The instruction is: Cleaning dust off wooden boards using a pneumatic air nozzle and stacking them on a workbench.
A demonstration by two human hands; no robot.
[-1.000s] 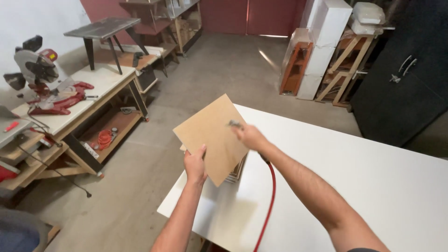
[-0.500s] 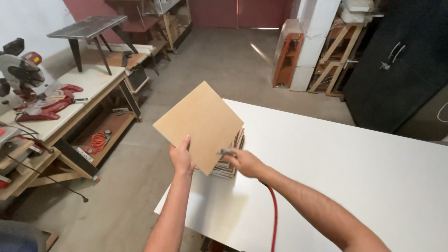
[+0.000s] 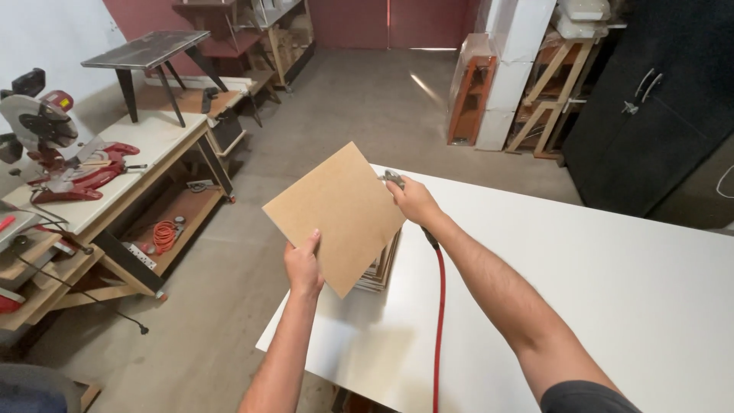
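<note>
A brown board held up over the white desk (image 3: 612,306)

The left hand (image 3: 303,265) pinches the square board (image 3: 336,214) at its bottom edge — fingers shut on it. The right hand (image 3: 413,200), by the top corner, grips a small tool (image 3: 393,179) with a red hose (image 3: 439,321). Hold the board steady — the stack (image 3: 382,268) sits just below.

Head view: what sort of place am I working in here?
Most likely a woodworking shop. A miter saw sits on a wooden workbench at the left, and the left hand holds a square brown board above a stack of similar panels on a large white table.
</note>
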